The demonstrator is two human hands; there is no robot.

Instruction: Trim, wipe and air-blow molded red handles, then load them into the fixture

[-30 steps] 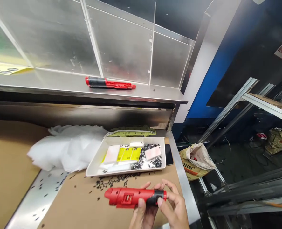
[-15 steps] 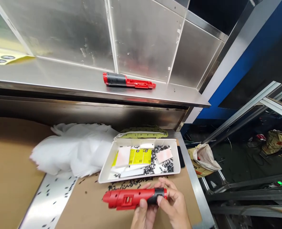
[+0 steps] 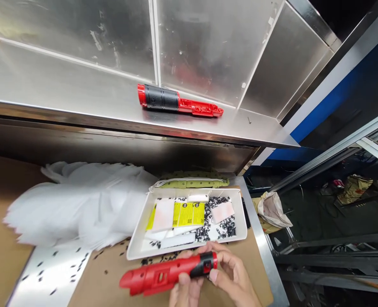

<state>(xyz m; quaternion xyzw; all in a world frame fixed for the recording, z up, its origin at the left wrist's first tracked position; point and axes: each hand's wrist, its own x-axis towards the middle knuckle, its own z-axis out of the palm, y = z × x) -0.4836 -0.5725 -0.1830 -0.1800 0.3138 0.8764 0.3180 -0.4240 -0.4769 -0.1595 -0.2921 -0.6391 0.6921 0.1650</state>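
Note:
A red plastic tool housing with a black sleeve (image 3: 166,273) lies level across the front of the view, its pointed red end to the left. My left hand (image 3: 185,288) grips it from below near the middle, thumb on the near side. At the black end, my right hand (image 3: 232,277) curves round the tip, with fingers behind and the thumb close to a small square opening. Behind both hands stands a white tray (image 3: 133,243) holding yellow labels (image 3: 189,214), pale pink-white pads (image 3: 223,212) and many small black parts (image 3: 230,228).
On the steel shelf (image 3: 80,98) lies a similar red and black housing (image 3: 163,99), with a screw (image 3: 249,120) to its right. White foam sheets (image 3: 86,204) are heaped left of the tray. Loose black bits dot the bench. A paper bag (image 3: 272,213) stands at right.
The housing has shifted left and slightly down in view and its left end has dipped. My right thumb has moved off the black sleeve's face toward its end. The camera view has shifted closer.

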